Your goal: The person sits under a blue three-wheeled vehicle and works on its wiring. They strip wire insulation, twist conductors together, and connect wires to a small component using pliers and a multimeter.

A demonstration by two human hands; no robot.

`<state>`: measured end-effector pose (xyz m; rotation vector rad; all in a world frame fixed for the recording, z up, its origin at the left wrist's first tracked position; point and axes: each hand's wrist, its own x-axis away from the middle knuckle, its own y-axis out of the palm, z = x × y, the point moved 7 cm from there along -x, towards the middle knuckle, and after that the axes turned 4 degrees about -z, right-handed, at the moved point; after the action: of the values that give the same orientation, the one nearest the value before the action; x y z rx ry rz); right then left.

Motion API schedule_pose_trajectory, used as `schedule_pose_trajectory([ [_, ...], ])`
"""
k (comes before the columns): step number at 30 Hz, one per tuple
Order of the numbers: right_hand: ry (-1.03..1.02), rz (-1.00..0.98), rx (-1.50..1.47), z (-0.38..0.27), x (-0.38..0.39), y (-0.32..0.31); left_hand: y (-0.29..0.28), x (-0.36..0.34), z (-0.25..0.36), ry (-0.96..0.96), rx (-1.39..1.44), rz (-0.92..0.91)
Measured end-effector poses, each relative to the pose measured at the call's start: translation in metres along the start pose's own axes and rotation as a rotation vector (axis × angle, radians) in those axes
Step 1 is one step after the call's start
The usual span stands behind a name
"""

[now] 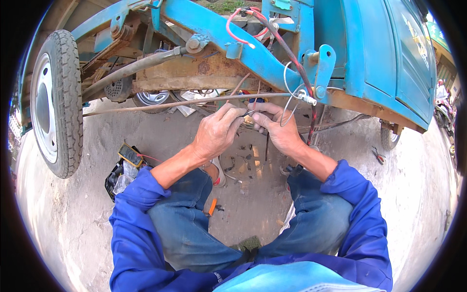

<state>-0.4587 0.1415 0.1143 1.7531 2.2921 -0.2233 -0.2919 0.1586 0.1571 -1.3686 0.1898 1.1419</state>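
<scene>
Left hand (pixel 216 131): grip pinched shut on a thin wire (pixel 249 113). Right hand (pixel 277 127): fingers closed on the same wire (under the blue vehicle frame (pixel 253 58)). Yellow multimeter (pixel 130 155) on ground, left.

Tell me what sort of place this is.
Probably a roadside or open-yard vehicle repair spot: a blue vehicle tipped up over bare concrete ground, a wheel off the ground, and pliers and a yellow meter lying about.

Outdoors, daylight: dusty grey concrete ground (pixel 418 204), blue metal vehicle body (pixel 389 53) raised overhead, black tyre on white rim (pixel 56 102) left
</scene>
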Motion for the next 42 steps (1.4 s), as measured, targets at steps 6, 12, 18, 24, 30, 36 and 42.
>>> schedule_pose_trajectory([
  [6,-0.025,-0.004,0.005,-0.0005,0.0009,-0.0007,-0.0004,0.0019,0.0034,0.014,0.008,-0.003],
  [12,-0.019,0.017,0.014,0.0020,-0.0017,-0.0005,-0.0019,0.0021,0.0037,0.042,0.005,0.008],
  [18,-0.032,0.016,-0.027,0.0030,-0.0013,-0.0007,-0.0016,0.0020,0.0043,0.065,-0.004,0.014],
  [24,-0.043,0.029,-0.034,0.0020,-0.0006,0.0003,-0.0029,0.0013,0.0067,0.080,-0.015,0.014],
  [30,-0.036,0.032,-0.051,0.0039,-0.0011,-0.0010,-0.0014,0.0007,0.0074,0.064,-0.011,-0.010],
  [36,-0.077,0.046,-0.098,0.0053,-0.0048,0.0007,-0.0002,-0.0008,0.0071,0.016,0.015,-0.032],
  [42,-0.068,0.036,-0.085,0.0041,-0.0042,0.0002,0.0014,-0.0033,0.0066,0.002,0.088,-0.002],
])
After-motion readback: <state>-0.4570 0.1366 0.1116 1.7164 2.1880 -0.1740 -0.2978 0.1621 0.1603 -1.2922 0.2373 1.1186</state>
